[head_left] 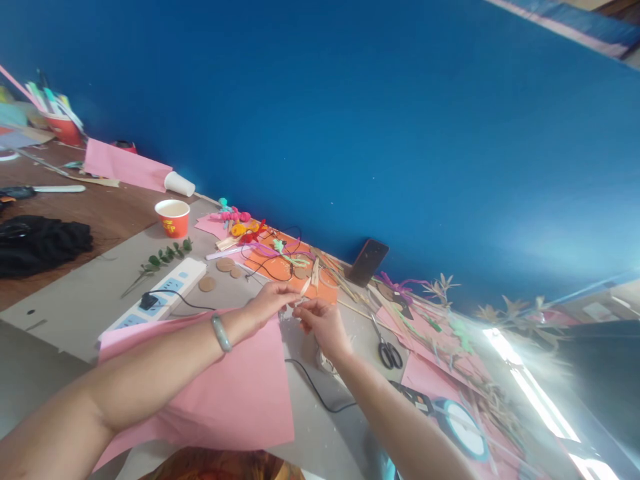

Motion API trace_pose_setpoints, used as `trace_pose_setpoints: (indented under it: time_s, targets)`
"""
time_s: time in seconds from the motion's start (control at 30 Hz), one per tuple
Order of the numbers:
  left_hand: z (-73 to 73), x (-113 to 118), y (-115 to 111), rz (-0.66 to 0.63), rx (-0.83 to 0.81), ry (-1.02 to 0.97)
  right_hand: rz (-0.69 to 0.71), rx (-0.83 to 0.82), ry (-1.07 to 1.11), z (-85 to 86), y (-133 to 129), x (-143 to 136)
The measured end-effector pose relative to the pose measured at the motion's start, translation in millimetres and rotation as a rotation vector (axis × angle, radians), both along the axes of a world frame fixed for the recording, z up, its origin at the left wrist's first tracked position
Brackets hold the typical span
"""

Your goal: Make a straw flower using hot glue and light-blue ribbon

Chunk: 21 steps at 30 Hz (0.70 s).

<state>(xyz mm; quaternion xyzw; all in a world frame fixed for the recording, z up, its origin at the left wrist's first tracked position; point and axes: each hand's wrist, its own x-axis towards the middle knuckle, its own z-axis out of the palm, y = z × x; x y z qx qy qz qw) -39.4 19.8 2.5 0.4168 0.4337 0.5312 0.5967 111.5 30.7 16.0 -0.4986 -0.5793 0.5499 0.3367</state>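
Note:
My left hand (273, 301), with a grey-green bangle (221, 333) on its wrist, is closed in a pinch on a small pale strip (305, 287). Close beside it, my right hand (323, 323) has its fingers pinched together; what they hold is too small and blurred to name. Both hands are above the grey board, between the pink paper (235, 393) and an orange sheet (327, 291). A black cord (320, 393) runs under my right forearm. Behind that wrist, a whitish round thing (326, 360) is partly hidden.
A power strip (170, 293), a red paper cup (173, 219) and a leafy sprig (165, 259) are on the left. Scissors (389, 352) and a tape roll (463, 430) lie on the right. A phone (369, 262) leans on the blue wall (320, 120), near colourful craft scraps (247, 228).

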Motion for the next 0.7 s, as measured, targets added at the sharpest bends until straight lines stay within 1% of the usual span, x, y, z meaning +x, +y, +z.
trace_pose_setpoints:
  time_s: [0.23,0.47,0.6,0.7]
  targets:
    - [-0.8,0.5,0.3,-0.006,-0.035,-0.012,-0.023,0.068,-0.062,-1.9,2.5,-0.1]
    - [0.4,1.2,-1.5,-0.032,-0.033,-0.053,-0.005,0.069,-0.086,-2.1,2.0,-1.2]
    - [3.1,1.5,-2.0,0.002,-0.026,-0.046,0.009,0.065,-0.118,-0.8,2.8,0.7]
    - [3.6,1.9,-1.8,0.023,-0.001,-0.054,-0.029,0.059,-0.121,4.0,4.8,4.3]
